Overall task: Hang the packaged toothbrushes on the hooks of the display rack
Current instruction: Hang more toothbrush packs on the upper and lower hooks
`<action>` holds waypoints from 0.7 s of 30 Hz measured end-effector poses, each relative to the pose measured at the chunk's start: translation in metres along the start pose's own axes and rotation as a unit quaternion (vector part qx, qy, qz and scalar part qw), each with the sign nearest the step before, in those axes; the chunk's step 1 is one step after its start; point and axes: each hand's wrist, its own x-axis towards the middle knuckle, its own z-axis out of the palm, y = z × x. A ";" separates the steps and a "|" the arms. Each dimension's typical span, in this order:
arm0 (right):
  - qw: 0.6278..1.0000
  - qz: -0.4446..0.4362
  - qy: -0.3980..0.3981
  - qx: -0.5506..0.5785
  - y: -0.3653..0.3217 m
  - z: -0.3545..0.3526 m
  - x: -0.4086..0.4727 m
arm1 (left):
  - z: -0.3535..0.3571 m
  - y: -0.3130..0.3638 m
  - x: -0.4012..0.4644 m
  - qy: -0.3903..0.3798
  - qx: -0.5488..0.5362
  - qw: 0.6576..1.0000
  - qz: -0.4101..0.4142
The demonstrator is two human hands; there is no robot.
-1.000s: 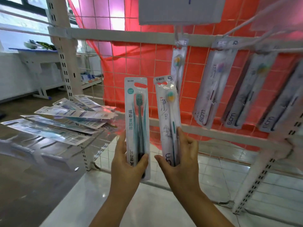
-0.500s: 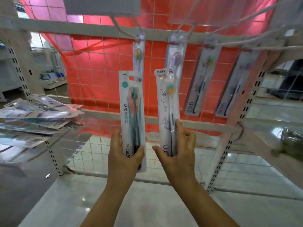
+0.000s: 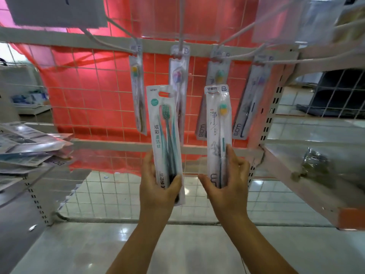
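Note:
My left hand [image 3: 158, 184] grips the bottom of an upright pack with teal toothbrushes [image 3: 163, 123]. My right hand [image 3: 227, 180] holds a white pack with a yellow-green brush head [image 3: 218, 123], also upright. Both packs stand below the white hooks [image 3: 177, 50] on the rack's top bar [image 3: 79, 39]. Several packaged toothbrushes hang from those hooks, among them one at the left [image 3: 138, 91], one in the middle [image 3: 178, 80] and one at the right [image 3: 251, 99].
A pile of toothbrush packs [image 3: 25, 147] lies on a shelf at the left. A red wire grid panel [image 3: 94, 91] backs the rack. A slanted shelf [image 3: 316, 169] juts out at the right. Clear price holders [image 3: 286, 18] hang overhead. Tiled floor lies below.
The view has swung right, so the hanging packs now sit above my hands. The two packs I hold have moved slightly apart and stay upright.

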 end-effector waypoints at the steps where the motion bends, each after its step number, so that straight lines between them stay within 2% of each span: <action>1: 1.000 -0.001 0.006 -0.003 0.002 -0.002 0.001 | 0.002 0.000 0.000 0.000 -0.003 1.000 -0.002; 9: 1.000 -0.015 0.020 -0.012 0.002 -0.015 0.015 | 0.008 0.001 0.005 0.009 -0.016 1.000 0.000; 17: 0.994 0.007 0.066 0.085 -0.020 -0.026 0.038 | 0.001 -0.001 0.003 0.019 -0.032 0.999 0.003; 21: 0.997 -0.020 0.055 0.056 -0.022 -0.019 0.033 | -0.002 -0.002 0.003 0.019 -0.023 0.999 0.012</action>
